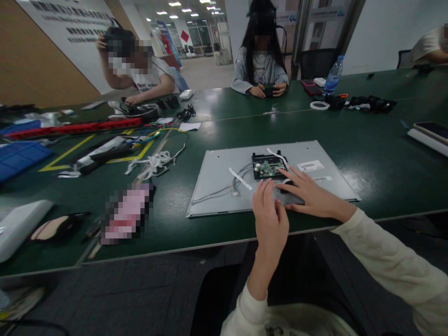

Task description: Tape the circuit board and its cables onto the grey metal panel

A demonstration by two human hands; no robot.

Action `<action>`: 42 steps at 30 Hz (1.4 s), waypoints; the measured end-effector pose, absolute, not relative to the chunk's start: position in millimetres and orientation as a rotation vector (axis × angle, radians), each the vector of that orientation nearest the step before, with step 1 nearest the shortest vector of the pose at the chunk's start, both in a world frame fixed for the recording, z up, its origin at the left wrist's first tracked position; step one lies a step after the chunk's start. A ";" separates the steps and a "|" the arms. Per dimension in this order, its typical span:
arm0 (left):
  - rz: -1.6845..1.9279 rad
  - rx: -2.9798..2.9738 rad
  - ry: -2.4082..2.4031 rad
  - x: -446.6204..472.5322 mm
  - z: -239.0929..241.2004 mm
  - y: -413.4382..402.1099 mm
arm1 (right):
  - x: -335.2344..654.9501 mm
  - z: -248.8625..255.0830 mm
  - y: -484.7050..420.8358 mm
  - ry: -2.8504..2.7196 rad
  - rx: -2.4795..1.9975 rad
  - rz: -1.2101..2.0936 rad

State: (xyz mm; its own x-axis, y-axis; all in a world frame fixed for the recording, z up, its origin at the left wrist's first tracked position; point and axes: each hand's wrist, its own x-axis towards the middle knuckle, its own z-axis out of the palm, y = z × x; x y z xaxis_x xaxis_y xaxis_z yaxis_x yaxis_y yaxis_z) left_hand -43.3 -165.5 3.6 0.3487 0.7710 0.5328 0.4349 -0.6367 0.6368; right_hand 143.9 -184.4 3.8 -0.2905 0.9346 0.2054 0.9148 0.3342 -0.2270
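A flat grey metal panel (217, 172) lies on the green table in front of me. On it sits a black plastic bracket (257, 159) with a green circuit board (266, 170) inside. Grey cables (241, 171) run leftward from the board, crossed by a white tape strip (240, 178); another white strip (277, 157) lies over the bracket. My right hand (308, 192) spreads its fingers at the bracket's lower right corner, over a small black part (286, 186). My left hand (269, 210) hovers by the panel's near edge, fingers stretched upward. Contact at the fingertips is hard to judge.
Left on the table are crumpled white strips (157, 163), a blurred pink item (128, 212), a white box (21, 226) and a blue tray (23, 156). Two people sit opposite. A water bottle (333, 76) and tape roll (319, 106) stand far right; a phone (432, 131) lies nearer.
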 end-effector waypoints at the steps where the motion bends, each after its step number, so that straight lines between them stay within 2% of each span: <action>1: 1.207 2.224 1.063 -43.5 3.7 -165.9 | 146.3 3.7 -183.4 -2.293 -1.666 0.077; 10: 1.221 2.192 1.077 -46.7 5.6 -168.3 | 197.6 -11.9 -171.2 -2.047 -2.025 -0.049; 21: 1.142 2.283 1.092 -47.4 7.8 -171.5 | 251.3 -27.1 -150.2 -1.442 -2.479 -0.102; 42: 1.003 2.308 1.120 -52.2 11.7 -168.8 | 316.7 -33.7 -125.5 -0.796 -2.644 -0.035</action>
